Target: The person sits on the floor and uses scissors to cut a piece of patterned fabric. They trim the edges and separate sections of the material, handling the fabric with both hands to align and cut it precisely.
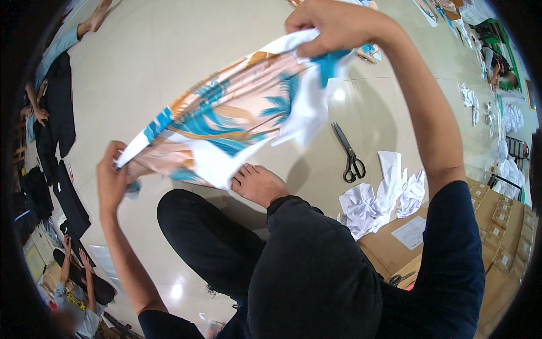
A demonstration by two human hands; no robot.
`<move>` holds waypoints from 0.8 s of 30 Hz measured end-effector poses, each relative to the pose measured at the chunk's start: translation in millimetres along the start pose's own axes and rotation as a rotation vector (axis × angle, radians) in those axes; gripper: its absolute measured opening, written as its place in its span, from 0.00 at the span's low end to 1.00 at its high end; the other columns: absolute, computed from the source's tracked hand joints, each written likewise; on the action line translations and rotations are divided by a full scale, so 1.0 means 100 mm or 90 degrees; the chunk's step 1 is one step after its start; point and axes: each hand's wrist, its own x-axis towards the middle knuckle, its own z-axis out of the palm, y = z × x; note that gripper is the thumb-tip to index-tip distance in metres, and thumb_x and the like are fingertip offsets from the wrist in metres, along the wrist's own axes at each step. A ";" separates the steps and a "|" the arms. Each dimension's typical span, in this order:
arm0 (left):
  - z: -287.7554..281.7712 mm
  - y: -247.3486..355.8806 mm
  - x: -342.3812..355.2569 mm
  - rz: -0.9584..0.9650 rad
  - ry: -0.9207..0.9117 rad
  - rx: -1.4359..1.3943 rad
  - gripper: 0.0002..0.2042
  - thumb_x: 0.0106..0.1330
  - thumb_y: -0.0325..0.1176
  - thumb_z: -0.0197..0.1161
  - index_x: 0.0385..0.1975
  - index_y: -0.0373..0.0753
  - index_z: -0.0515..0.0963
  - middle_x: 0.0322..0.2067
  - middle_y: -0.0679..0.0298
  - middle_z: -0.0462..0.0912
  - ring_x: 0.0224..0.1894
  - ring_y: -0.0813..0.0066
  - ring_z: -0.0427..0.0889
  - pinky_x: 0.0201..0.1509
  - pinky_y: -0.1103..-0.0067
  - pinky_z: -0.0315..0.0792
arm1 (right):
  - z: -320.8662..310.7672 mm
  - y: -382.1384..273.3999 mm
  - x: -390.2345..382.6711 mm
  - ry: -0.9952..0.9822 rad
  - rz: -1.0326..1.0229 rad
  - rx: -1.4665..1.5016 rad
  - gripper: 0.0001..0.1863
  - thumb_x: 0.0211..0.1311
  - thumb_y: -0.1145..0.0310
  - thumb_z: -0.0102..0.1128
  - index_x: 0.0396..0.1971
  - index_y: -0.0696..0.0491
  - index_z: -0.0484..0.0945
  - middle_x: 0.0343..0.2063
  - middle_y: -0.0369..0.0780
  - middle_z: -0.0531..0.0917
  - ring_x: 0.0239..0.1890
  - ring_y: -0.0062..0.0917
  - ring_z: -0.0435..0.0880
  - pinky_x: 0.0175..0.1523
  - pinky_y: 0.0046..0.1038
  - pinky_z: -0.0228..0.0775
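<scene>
Black-trousered knee [316,265] | printed cloth [231,113] stretched between hands | left hand [112,181] grips lower corner | right hand [330,25] grips upper edge

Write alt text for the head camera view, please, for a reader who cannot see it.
A seated person's left hand and right hand hold a pink, white and teal leaf-printed cloth stretched between them above a pale tiled floor. Black-handled metal scissors and crumpled white paper lie nearby.

- A single view, from a wide fisheye camera worn on the person's head.
- It looks steeply down, close over the lap and the tiled floor [186,62].
- Straight edges bend toward the dark rim.
</scene>
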 end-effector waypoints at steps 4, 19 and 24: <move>-0.63 -0.23 0.10 0.026 0.178 0.092 0.22 0.68 0.13 0.57 0.60 0.35 0.80 0.48 0.56 0.86 0.55 0.69 0.86 0.61 0.73 0.77 | -0.19 0.28 -0.09 0.294 -0.006 -0.105 0.13 0.59 0.69 0.70 0.41 0.60 0.87 0.36 0.49 0.91 0.40 0.36 0.90 0.48 0.38 0.81; -0.15 -0.26 -0.33 0.196 0.364 0.198 0.18 0.57 0.11 0.67 0.47 0.34 0.85 0.43 0.56 0.84 0.51 0.56 0.86 0.57 0.69 0.79 | 1.22 0.83 -0.61 0.705 0.083 -0.057 0.15 0.50 0.84 0.68 0.38 0.53 0.81 0.39 0.41 0.83 0.44 0.40 0.84 0.49 0.36 0.77; 0.64 -0.36 -0.19 0.128 0.249 0.129 0.19 0.57 0.12 0.68 0.48 0.37 0.81 0.44 0.54 0.81 0.50 0.50 0.85 0.53 0.64 0.79 | 2.02 1.26 -0.46 0.575 0.164 -0.077 0.16 0.50 0.86 0.65 0.38 0.53 0.79 0.42 0.44 0.81 0.50 0.47 0.83 0.53 0.43 0.77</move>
